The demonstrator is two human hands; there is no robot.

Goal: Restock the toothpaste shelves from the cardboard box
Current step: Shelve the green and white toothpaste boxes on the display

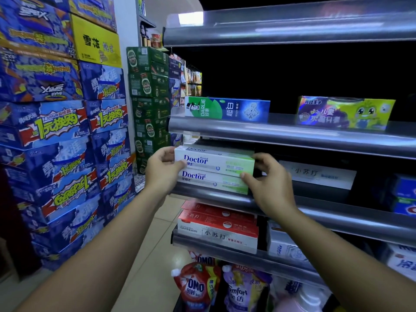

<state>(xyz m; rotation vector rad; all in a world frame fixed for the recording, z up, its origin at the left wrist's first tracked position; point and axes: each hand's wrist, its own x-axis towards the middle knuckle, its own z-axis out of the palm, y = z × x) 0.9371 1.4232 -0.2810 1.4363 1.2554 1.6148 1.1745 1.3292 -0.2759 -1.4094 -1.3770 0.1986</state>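
Toothpaste boxes (211,180) marked Doctor, two of them, are sitting stacked at the left end of the middle shelf (326,212). The left hand (164,168) is gripping the left end of the upper box (213,161), and the right hand (269,184) is gripping its right end. One blue box (227,109) and one yellow-green box (344,113) are lying on the shelf above (281,130).

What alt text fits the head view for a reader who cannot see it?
The left hand and right hand grip the two ends of a white-and-green Doctor toothpaste box, placed on a second Doctor box at the front of a metal shelf. A Darlie toothpaste box sits on the shelf above, and blue cartons are stacked at left.
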